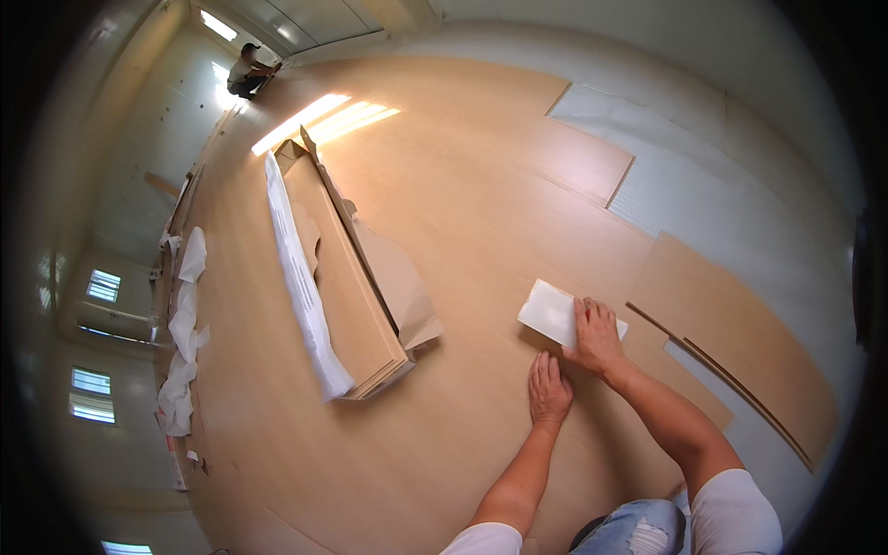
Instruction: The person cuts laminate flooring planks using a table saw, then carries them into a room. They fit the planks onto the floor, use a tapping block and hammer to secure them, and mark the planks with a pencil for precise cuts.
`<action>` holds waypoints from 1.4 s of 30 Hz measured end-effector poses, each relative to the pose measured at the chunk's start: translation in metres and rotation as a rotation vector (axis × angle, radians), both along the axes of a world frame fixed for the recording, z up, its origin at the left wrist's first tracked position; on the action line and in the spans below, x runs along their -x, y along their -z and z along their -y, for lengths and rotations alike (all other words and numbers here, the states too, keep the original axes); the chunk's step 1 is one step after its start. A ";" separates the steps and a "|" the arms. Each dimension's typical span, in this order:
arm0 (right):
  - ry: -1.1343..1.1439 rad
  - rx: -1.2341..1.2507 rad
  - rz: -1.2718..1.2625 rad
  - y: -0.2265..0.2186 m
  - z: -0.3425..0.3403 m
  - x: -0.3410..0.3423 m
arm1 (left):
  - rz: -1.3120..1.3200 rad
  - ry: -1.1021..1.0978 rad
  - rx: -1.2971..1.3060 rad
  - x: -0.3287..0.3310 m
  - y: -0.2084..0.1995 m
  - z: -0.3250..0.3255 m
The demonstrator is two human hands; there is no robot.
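Note:
My right hand (598,335) is closed on the near right part of a white rectangular block (549,313), which is tilted just above or against the wood-look floor boards (481,425); whether it touches them I cannot tell. Just below it, my left hand (551,390) lies on the boards with its fingers stretched out, close to the block but holding nothing. To the right of my hands, loose floor boards (740,324) lie at an angle along the uneven edge of the laid floor.
An opened cardboard carton (388,277) with several boards (347,268) stands left of centre. Crumpled white wrapping (185,342) lies by the left wall. Pale underlay (647,190) shows beyond the stepped board edge. Far off at upper left, another person (248,72) crouches by the wall.

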State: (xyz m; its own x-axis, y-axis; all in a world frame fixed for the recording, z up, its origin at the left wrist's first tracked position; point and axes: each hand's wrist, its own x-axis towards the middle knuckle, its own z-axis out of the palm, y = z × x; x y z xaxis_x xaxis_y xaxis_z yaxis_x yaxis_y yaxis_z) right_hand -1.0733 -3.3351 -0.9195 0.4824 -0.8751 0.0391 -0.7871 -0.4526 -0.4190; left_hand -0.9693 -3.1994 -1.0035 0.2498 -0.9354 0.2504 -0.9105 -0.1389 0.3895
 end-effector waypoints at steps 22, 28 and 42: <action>0.050 -0.362 -0.490 -0.148 -0.451 0.525 | 0.335 0.534 -0.732 -0.075 0.001 0.078; 0.161 -0.475 -0.391 -0.137 -0.615 0.564 | 0.385 1.025 -0.888 0.155 -0.096 0.049; 0.550 -0.171 -0.126 -0.023 -0.693 0.604 | 0.298 2.031 -0.503 0.572 -0.136 -0.274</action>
